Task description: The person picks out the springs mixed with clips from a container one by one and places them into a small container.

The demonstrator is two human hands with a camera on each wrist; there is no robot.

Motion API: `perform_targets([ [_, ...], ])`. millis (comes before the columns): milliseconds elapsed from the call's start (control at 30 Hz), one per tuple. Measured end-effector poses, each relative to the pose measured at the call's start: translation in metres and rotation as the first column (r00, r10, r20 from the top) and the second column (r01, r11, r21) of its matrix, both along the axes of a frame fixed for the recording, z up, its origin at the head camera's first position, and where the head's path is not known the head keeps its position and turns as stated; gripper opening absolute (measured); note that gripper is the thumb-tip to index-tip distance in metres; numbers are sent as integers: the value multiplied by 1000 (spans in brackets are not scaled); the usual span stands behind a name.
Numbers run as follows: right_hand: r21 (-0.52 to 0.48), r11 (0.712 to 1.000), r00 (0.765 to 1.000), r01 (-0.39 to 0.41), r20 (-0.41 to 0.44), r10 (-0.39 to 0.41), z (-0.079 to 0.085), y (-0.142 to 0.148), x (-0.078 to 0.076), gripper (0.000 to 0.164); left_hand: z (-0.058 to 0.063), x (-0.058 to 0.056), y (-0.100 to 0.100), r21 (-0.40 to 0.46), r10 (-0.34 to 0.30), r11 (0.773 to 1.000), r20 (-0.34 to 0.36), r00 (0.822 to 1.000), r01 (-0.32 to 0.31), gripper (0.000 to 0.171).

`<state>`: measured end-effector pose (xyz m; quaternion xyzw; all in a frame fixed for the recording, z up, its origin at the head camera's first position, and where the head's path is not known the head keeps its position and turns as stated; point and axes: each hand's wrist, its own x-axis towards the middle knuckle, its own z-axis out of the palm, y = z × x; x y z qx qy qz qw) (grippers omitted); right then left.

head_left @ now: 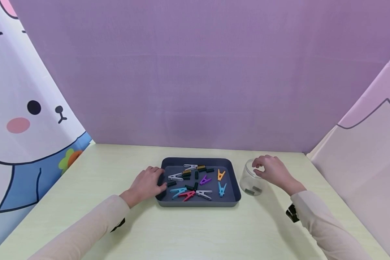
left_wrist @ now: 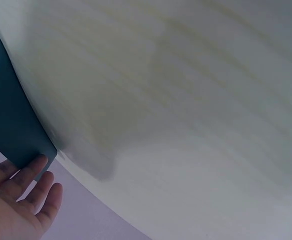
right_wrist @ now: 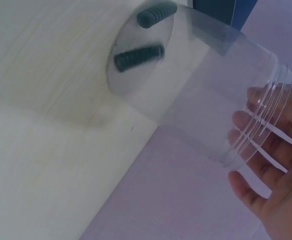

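My left hand rests at the left rim of a dark grey tray; in the left wrist view its fairly straight fingers touch the tray's outer wall. Lying in the tray are black coil springs, gold ones and coloured plastic clips, among them a purple clip, an orange clip and a red clip. My right hand is over the mouth of a clear jar, fingers relaxed around its rim, nothing seen between them. Two dark springs lie at the jar's bottom.
The tray and jar stand side by side on a pale wooden table. A purple cloth wall rises behind the table. Printed cloth panels close in the left side and the right side.
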<state>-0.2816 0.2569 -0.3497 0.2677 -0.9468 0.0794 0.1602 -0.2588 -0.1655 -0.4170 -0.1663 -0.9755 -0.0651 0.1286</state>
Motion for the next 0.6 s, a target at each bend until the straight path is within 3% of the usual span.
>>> perform_targets([
  [600, -4, 1000, 996, -25, -89, 25, 12, -10, 1, 12, 1, 0, 1, -1, 6, 1000, 0, 1000, -6, 51],
])
